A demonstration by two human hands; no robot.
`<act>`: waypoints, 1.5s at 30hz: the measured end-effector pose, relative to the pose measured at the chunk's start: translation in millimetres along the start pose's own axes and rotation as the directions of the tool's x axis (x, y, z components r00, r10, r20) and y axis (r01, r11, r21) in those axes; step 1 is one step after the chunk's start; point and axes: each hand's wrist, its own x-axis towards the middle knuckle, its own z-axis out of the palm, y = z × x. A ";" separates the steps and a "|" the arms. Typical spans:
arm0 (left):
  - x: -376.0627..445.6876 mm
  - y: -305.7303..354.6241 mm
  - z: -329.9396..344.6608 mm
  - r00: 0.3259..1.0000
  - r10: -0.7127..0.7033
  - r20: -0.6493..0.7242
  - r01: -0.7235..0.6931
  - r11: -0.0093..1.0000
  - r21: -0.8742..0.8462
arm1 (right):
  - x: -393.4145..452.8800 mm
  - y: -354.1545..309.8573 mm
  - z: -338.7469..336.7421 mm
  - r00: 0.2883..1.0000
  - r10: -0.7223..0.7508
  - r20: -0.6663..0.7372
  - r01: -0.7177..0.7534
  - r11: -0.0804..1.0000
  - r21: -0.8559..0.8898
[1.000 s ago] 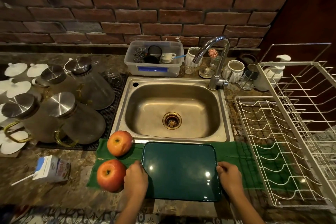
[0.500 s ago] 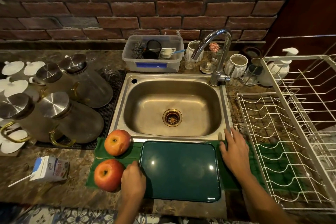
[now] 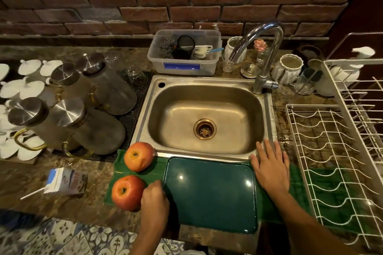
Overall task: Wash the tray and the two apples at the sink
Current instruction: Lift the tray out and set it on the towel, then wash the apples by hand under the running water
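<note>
A dark green tray (image 3: pixel 209 194) lies flat on a green cloth (image 3: pixel 298 192) at the counter's front edge, just below the steel sink (image 3: pixel 205 118). Two red apples sit on the cloth to its left: one (image 3: pixel 139 159) near the sink's corner, the other (image 3: pixel 127 192) closer to me. My left hand (image 3: pixel 154 201) grips the tray's left edge, beside the nearer apple. My right hand (image 3: pixel 270 165) lies flat with fingers spread beside the tray's top right corner, its fingertips on the sink's rim.
The tap (image 3: pixel 263 54) arches over the sink's back right. A white wire dish rack (image 3: pixel 339 151) fills the right side. Several glass jugs (image 3: pixel 93 128) with steel lids stand left. A plastic tub (image 3: pixel 184 54) sits behind the sink, and a small carton (image 3: pixel 66 181) lies at front left.
My right hand left the tray's right edge, moved up and right, and now lies flat by the sink's front right corner. My left hand stays on the tray's left edge.
</note>
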 end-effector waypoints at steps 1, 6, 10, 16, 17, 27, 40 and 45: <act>-1.7 1.7 -2.7 0.998 0.040 -0.045 -0.041 0.999 -0.026 | 0.0 0.6 0.5 1.000 0.000 -0.005 0.000 1.000 -0.007; 6.5 -11.6 -27.9 0.916 -0.058 -0.397 -0.003 0.988 -0.152 | 2.1 1.7 1.4 1.000 0.003 0.006 -0.003 1.000 0.006; 15.6 -49.2 -43.5 0.871 -0.430 -0.238 0.390 0.899 -0.198 | 1.0 -0.7 1.1 1.000 0.006 0.011 -0.006 1.000 0.011; 6.3 -70.8 -24.4 0.912 -0.403 -0.075 0.361 0.876 -0.320 | 0.3 -1.0 -0.2 1.000 0.008 0.007 -0.008 1.000 0.005; 7.2 -72.2 -23.1 0.909 -0.408 -0.084 0.362 0.873 -0.327 | 0.3 -0.8 0.2 1.000 0.008 0.002 -0.008 1.000 0.004; 16.6 -70.4 -38.3 0.844 -0.476 -0.246 0.341 0.831 -0.440 | -1.7 -0.8 2.1 1.000 0.020 0.001 -0.020 0.999 0.028; 119.4 90.8 -69.2 0.953 -0.009 -0.302 -0.143 0.866 -0.479 | -2.7 -1.3 -7.4 0.997 0.012 0.078 -0.012 1.000 0.007; 153.6 160.5 -21.0 0.989 0.092 -0.116 -0.138 0.857 -0.497 | -0.5 -3.8 -11.3 0.993 0.021 0.119 -0.024 0.999 0.025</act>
